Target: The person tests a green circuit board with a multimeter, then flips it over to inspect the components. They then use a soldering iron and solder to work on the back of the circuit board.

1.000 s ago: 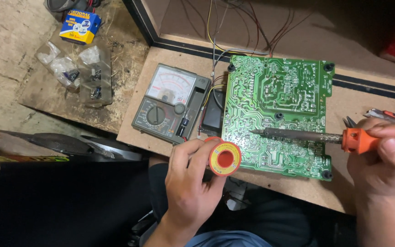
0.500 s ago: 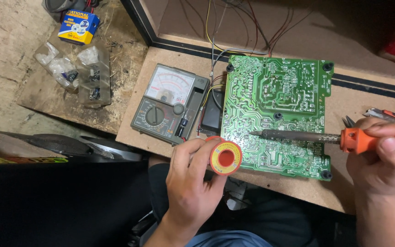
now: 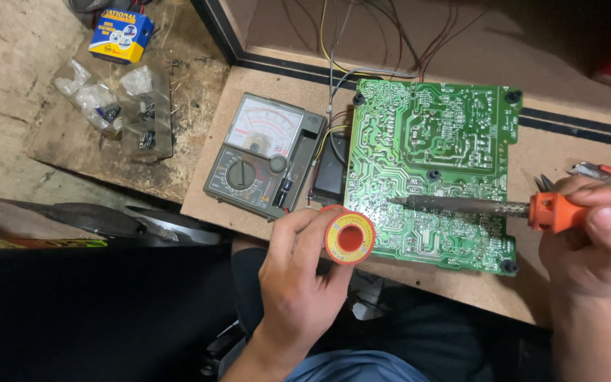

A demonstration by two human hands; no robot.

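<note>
A green circuit board (image 3: 433, 148) lies solder side up on a wooden board (image 3: 553, 159). My right hand (image 3: 595, 240) grips an orange-handled soldering iron (image 3: 525, 207), whose dark tip rests on the board's left middle. My left hand (image 3: 295, 283) holds a small round solder spool (image 3: 349, 238), red with a yellow ring, at the board's lower left edge.
A grey analog multimeter (image 3: 263, 154) sits left of the board, next to a small black block (image 3: 330, 173). Wires (image 3: 334, 42) run up from the board. Plastic bags of small parts (image 3: 118, 106) and a blue-yellow box (image 3: 120, 35) lie far left. Pliers (image 3: 595, 172) lie at the right.
The soldering iron has shifted very slightly to the left across the board. The left hand and spool stay in place.
</note>
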